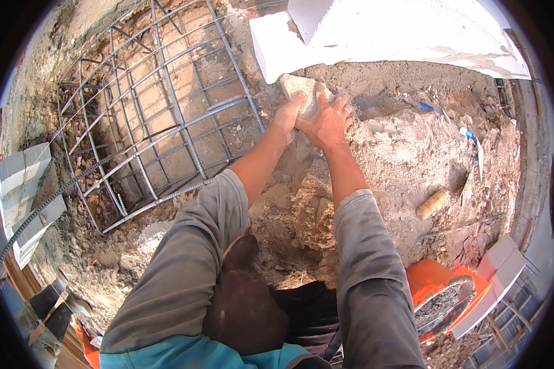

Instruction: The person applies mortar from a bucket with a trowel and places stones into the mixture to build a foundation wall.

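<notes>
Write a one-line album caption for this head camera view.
Left hand and right hand grip a rough pale stone near white blocks and a steel rebar cage.

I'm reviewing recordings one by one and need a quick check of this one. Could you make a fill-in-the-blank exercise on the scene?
1. Of the left hand and the right hand, ____ touch the pale stone.
2. In the picture, the steel rebar cage lies to the ____ of the stone.
3. The container at the picture's lower right is coloured ____.
4. The large blocks at the picture's top are coloured ____.

Missing words: both; left; orange; white.
</notes>
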`<action>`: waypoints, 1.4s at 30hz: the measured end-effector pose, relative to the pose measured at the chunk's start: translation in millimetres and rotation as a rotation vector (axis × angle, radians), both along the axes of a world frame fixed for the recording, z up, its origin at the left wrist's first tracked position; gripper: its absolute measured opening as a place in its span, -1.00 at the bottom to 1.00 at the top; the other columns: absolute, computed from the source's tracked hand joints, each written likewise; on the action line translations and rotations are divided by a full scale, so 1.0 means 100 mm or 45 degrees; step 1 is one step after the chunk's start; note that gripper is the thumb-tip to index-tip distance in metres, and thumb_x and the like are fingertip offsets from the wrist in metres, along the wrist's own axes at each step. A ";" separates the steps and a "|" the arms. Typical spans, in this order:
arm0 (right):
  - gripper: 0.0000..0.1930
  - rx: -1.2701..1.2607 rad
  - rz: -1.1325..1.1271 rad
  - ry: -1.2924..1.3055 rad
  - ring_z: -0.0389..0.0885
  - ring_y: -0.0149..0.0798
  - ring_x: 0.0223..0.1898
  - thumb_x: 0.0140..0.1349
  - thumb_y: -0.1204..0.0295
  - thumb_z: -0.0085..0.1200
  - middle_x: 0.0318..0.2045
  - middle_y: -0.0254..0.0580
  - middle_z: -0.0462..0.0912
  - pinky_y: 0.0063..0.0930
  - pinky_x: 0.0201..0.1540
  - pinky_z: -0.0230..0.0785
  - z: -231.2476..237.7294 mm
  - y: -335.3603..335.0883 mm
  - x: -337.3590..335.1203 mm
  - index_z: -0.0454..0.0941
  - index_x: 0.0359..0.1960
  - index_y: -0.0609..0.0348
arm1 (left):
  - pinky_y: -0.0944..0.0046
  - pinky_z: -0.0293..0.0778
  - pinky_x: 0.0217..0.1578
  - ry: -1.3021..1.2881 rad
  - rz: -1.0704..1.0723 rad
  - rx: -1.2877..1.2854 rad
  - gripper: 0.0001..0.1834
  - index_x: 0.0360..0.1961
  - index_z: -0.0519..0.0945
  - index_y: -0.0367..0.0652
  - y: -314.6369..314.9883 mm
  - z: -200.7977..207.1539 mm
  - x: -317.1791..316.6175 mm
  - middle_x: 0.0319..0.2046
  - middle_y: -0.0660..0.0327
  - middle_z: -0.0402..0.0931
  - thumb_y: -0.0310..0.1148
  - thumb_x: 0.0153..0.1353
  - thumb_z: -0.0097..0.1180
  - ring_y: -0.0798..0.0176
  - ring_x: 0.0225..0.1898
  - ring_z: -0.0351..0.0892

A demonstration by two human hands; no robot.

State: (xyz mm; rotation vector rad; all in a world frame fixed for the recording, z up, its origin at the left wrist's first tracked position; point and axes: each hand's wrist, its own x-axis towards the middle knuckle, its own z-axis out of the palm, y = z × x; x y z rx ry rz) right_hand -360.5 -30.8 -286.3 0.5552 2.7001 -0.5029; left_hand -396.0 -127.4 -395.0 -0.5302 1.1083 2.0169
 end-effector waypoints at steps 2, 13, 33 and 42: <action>0.10 -0.011 0.052 0.032 -0.05 0.50 0.35 -0.13 -0.01 0.31 0.36 0.36 -0.03 0.26 0.34 -0.11 -0.04 0.02 0.03 -0.03 0.46 -0.03 | -0.04 0.23 0.24 -0.002 0.025 -0.039 0.12 0.45 -0.31 -0.25 0.00 0.03 -0.04 0.37 -0.12 0.05 -0.04 0.18 0.20 -0.04 0.32 0.20; 0.08 -0.156 0.237 -0.074 -0.08 0.46 0.37 -0.05 -0.02 0.27 0.41 0.32 -0.14 0.14 0.40 -0.15 -0.01 0.21 0.05 -0.07 0.45 0.13 | 0.03 0.41 0.05 -0.026 0.062 -0.471 -0.36 0.07 0.44 -0.46 0.13 0.65 -0.11 0.01 -0.13 0.52 -0.11 0.16 0.22 -0.05 0.04 0.53; -0.51 -0.094 -0.017 0.612 0.50 0.22 0.01 0.29 0.34 0.01 -0.04 0.35 0.51 -0.07 0.13 0.38 0.25 0.70 0.58 0.34 0.19 0.41 | 0.14 0.46 0.02 0.312 -0.094 -1.006 -0.31 0.16 0.30 -0.34 0.26 0.07 0.03 0.05 -0.05 0.48 -0.29 0.07 0.33 0.07 0.03 0.55; -0.43 -0.580 -0.318 0.579 0.60 -0.15 -0.05 0.32 0.24 0.10 0.05 0.14 0.45 -0.36 -0.01 0.51 1.18 0.29 1.11 0.30 0.28 0.30 | 0.12 0.43 0.06 0.476 -0.185 -1.282 -0.29 0.10 0.37 -0.39 0.24 0.26 0.13 -0.01 -0.12 0.51 -0.20 0.00 0.37 -0.02 0.05 0.53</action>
